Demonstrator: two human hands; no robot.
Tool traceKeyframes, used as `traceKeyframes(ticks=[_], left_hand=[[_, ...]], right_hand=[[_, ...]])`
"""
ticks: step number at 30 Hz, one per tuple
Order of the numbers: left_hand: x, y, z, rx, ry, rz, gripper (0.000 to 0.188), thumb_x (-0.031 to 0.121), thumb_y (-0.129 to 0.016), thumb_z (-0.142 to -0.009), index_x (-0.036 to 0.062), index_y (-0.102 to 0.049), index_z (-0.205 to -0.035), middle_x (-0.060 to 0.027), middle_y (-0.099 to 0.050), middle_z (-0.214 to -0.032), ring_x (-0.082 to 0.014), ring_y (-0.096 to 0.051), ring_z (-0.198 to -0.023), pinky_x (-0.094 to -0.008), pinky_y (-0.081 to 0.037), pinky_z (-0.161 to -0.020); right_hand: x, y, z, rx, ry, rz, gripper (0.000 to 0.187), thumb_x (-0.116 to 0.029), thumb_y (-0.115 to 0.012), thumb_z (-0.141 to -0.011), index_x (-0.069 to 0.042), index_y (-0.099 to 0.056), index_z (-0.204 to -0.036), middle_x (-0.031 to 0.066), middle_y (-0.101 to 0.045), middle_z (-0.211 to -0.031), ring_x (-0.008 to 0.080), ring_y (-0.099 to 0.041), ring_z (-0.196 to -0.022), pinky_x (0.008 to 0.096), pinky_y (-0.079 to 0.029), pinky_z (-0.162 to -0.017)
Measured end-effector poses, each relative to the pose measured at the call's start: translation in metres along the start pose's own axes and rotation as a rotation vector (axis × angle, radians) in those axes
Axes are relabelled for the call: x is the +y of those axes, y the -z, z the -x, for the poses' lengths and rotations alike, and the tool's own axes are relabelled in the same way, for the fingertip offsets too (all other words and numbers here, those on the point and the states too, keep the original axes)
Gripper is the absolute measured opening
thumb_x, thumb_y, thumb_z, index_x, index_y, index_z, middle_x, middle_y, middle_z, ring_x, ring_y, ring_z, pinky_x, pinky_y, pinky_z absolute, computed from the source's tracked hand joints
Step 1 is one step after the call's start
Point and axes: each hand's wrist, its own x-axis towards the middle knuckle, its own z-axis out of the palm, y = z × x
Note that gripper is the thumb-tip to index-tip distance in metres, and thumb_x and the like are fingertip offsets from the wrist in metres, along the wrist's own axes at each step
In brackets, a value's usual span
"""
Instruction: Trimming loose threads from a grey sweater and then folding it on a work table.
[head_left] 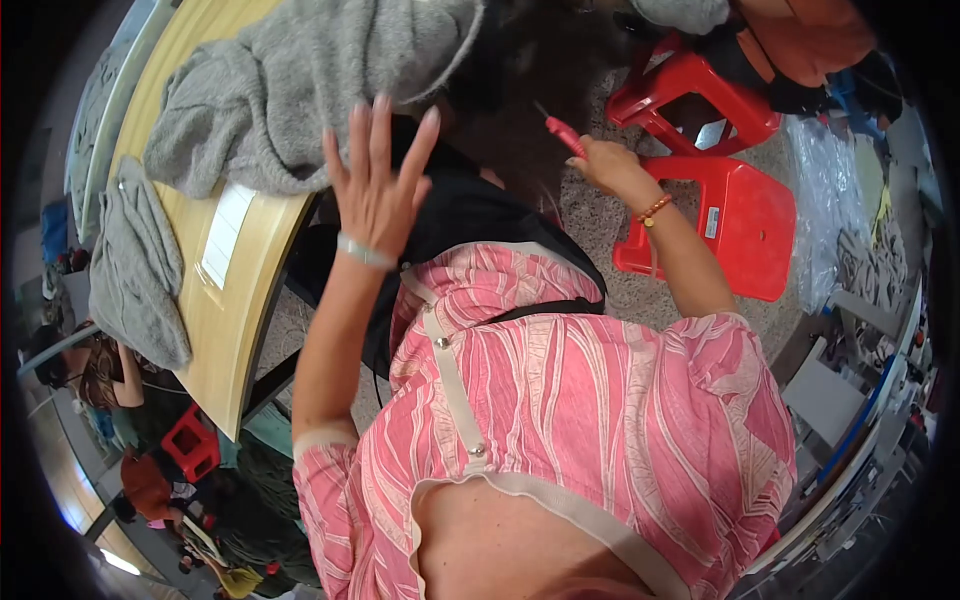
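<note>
My left hand [378, 205] is raised with its fingers spread, palm down and nothing in it. Its fingertips overlap the near edge of a heap of grey knitted fabric [270, 100] on the wooden table; I cannot tell if they touch it. Off to the right, my right hand [612, 168] is closed around a red-handled tool [565, 137]. A thin dark tip sticks out of the handle, pointing away from me; its exact kind is not clear. That hand is held out over the floor, near two red plastic stools.
A second grey knitted piece [135, 265] hangs over the table's left edge, beside a white paper strip [226, 232] on the tabletop [245, 290]. The red stools [755, 225] stand at my right, with clear plastic sheeting [818, 200] beyond. Other people [145, 480] are at lower left and upper right.
</note>
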Motion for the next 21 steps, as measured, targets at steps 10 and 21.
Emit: traceKeyframes(ticks=[10,21], left_hand=[[-0.126,-0.081,-0.102,0.164,0.243,0.279,0.036,0.006,-0.066,-0.067,0.0080,-0.063,-0.103,-0.0151,-0.062,-0.103,-0.0344,-0.058,-0.095,-0.0406,-0.046,-0.082],[-0.156,-0.086,-0.087,0.168,0.567,0.483,0.033,0.017,-0.056,-0.081,0.0004,-0.059,-0.109,-0.0154,-0.065,-0.100,-0.0286,-0.061,-0.092,-0.0336,-0.045,-0.084]], right_hand=[[0.010,-0.037,-0.017,-0.131,0.121,-0.006,0.045,-0.010,-0.055,-0.078,-0.006,-0.039,-0.120,0.0278,-0.054,-0.108,0.0436,-0.058,-0.095,0.0500,-0.046,-0.083],[0.050,-0.038,-0.002,0.493,-0.238,-0.439,0.034,-0.013,-0.051,-0.085,-0.003,-0.035,-0.114,0.0308,-0.043,-0.110,0.0478,-0.057,-0.085,0.0530,-0.048,-0.068]])
